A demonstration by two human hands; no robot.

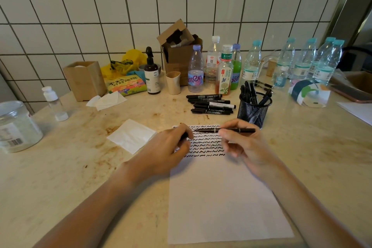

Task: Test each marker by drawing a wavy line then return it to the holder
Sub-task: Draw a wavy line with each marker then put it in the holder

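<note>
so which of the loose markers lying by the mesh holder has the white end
The marker third from the back in the pile left of the mesh holder. Its right end is white and sticks out furthest towards the holder; the others look black along their whole length.

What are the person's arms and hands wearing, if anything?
Nothing that shows. Both forearms are bare up to the picture's lower edge, with no sleeves in view. The left hand and right hand carry no gloves, and no watch, bracelet or ring can be seen.

Soft, even daylight, fairly bright, with faint shadows under the forearms. Wide-angle bending curves the wall tiles (80, 16) near the edges; corners look slightly soft, the centre sharp.
</note>
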